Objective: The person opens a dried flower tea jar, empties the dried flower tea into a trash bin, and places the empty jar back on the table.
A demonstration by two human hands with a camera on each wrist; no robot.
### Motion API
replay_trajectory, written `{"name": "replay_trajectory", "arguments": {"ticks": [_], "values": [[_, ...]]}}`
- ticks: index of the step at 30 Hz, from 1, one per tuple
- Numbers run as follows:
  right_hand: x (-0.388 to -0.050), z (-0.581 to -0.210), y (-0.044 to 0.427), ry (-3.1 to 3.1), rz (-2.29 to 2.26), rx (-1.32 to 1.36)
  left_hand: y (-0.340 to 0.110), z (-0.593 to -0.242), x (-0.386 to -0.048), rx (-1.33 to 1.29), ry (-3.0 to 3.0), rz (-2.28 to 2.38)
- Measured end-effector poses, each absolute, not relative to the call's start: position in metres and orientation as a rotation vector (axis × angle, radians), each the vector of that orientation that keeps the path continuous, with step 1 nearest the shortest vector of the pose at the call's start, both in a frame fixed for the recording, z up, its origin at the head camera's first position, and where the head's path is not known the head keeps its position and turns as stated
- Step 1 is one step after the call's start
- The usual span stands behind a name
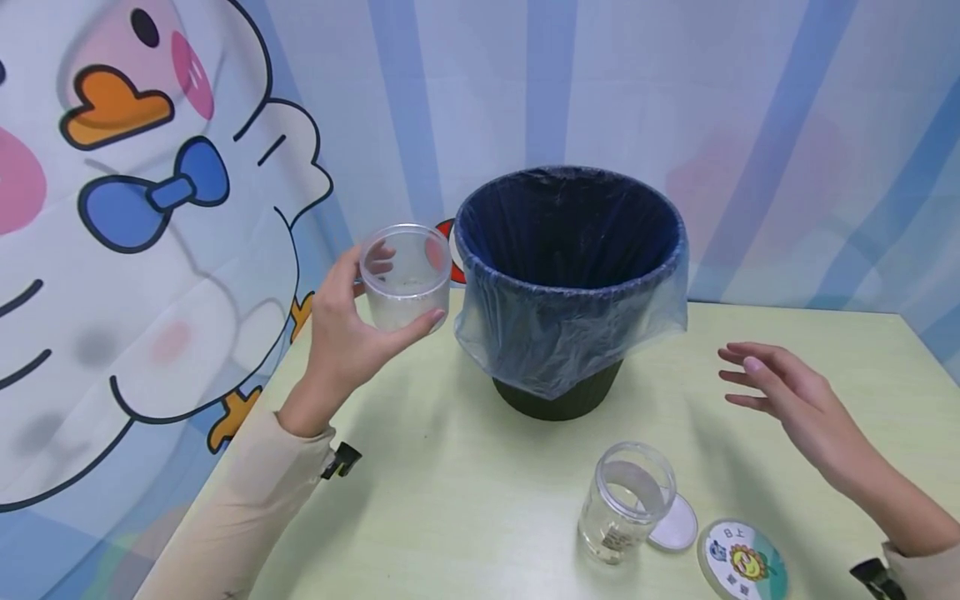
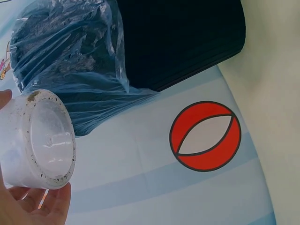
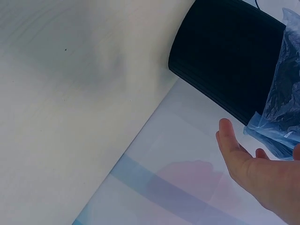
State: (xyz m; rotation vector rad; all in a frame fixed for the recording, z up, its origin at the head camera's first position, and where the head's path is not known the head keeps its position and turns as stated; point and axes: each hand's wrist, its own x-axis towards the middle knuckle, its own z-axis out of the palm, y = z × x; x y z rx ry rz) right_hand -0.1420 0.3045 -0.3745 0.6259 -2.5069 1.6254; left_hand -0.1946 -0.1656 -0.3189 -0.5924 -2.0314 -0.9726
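Observation:
My left hand (image 1: 348, 329) grips a clear plastic jar (image 1: 408, 304) from its side, thumb across the front, raised above the table left of the bin. In the left wrist view, dark specks dot the rim of the jar's base (image 2: 49, 140). The black trash bin (image 1: 555, 400) stands upright, lined with a translucent blue bag (image 1: 558, 333) folded over its rim. To the bin's right, my right hand (image 1: 802, 400) hovers over the table with fingers loosely extended and holds nothing; the right wrist view shows that hand (image 3: 262, 178) near the bin.
A second clear jar (image 1: 622, 508) stands at the table's front. Beside it lie a plain whitish disc (image 1: 675, 525), partly behind the jar, and a round lid (image 1: 742, 562) with a printed sunflower. A cartoon-printed cloth (image 1: 480, 100) hangs behind the pale table (image 1: 450, 517).

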Motion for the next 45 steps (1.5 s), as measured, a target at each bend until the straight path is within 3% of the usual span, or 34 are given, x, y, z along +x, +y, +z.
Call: {"name": "replay_trajectory", "arguments": {"ticks": [45], "values": [[-0.132,-0.405,0.32,-2.574,1.658,0.538,-0.162,-0.394,-0.164,-0.66,-2.243,-1.281]]}}
